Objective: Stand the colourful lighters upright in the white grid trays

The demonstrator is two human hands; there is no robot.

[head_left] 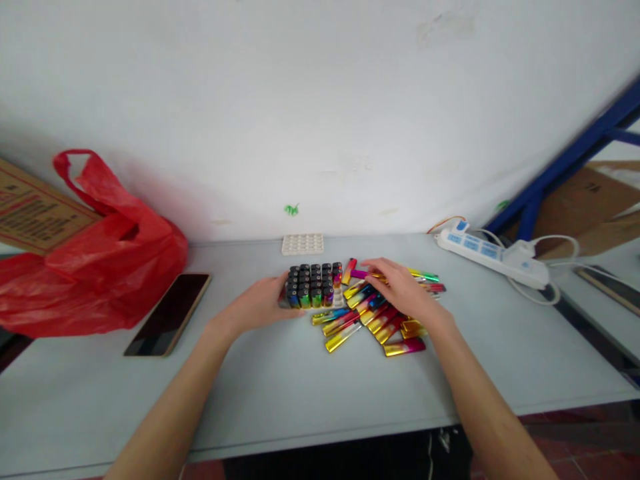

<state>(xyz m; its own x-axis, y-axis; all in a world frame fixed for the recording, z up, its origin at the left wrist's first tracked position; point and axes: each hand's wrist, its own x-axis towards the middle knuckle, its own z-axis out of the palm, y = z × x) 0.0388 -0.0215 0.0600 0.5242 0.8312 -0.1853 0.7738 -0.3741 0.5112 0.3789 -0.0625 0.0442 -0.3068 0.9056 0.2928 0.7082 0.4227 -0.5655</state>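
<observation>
Several lighters [311,285] with black tops stand upright in rows in a white tray [339,298]. At the tray's right end, part of the white holder shows bare, with a few shiny coloured lighter ends behind it. My left hand [261,303] is closed around the left side of this tray. To the right lies a loose pile of shiny gold, red and blue lighters [380,317]. Over that pile, my right hand [399,288] has its fingers closed on a lighter with a purple end [359,274], which points left toward the tray.
A second white holder with round hollows [303,244] lies against the wall. On the left are a phone [169,315], a red plastic bag [115,247] and a cardboard box [40,210]. A white power strip [493,255] with cables sits at the right, near a blue metal frame [565,153].
</observation>
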